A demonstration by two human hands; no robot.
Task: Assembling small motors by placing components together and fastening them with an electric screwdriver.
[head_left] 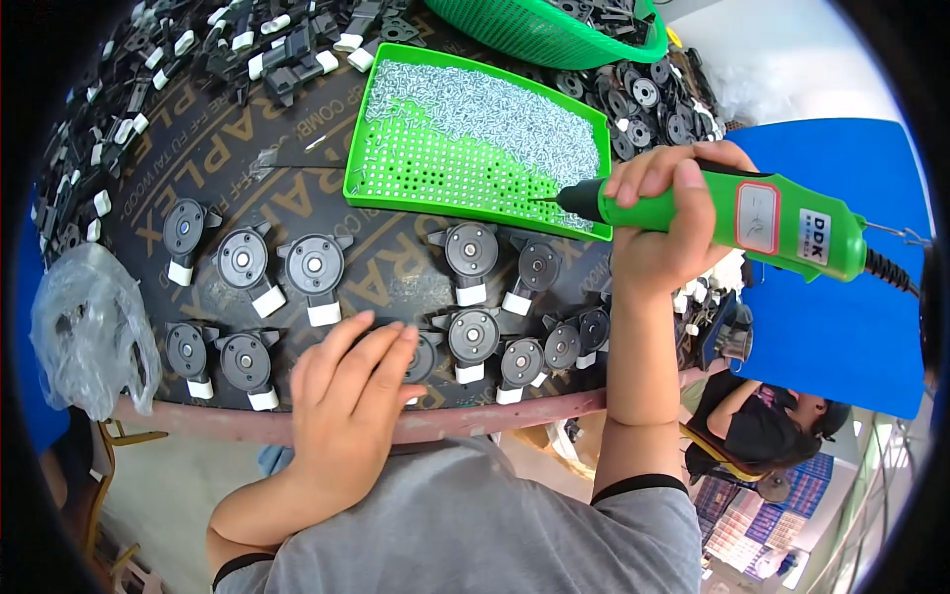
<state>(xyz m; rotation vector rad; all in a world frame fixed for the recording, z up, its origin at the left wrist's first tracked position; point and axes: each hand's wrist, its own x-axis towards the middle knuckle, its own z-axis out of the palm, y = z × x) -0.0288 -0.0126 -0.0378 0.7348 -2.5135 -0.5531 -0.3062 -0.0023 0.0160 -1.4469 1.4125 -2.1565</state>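
Note:
My right hand [665, 213] is wrapped round a green electric screwdriver [782, 223]. Its bit reaches left over the near right part of a green perforated tray [426, 203], which holds a heap of small silver screws [485, 114]. At the table's near edge, my left hand [346, 396] has fingers and thumb on a black round plastic part [424, 358], which they mostly cover. More such discs with white tabs stand in two rows, among them one disc [315, 264] beyond the left hand and another [473, 335] to its right.
A green basket [534, 35] of black parts stands at the far side. Loose black and white pieces [287, 59] cover the far left; black discs [643, 94] are piled far right. A clear plastic bag [94, 332] hangs at the left edge. Another person [757, 421] sits at right.

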